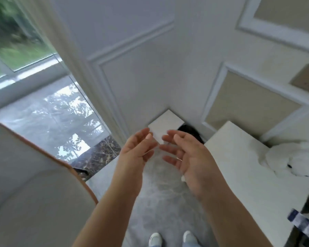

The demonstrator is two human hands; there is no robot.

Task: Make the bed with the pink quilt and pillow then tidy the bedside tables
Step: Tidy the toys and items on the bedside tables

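My left hand (137, 148) and my right hand (187, 157) are raised side by side over the grey floor, palms turned toward each other, fingers spread, holding nothing. To the right stands a white bedside table (239, 163) with a white plush toy (292, 161) lying on its far right part. No pink quilt, pillow or bed shows in this view.
A small white box or stool (166, 125) sits in the wall corner with a dark round object (191, 132) beside it. A beige armchair with an orange trim (34, 184) fills the lower left. A glass door (43, 97) is at left. A blue-and-white checked cloth (301, 223) lies low right.
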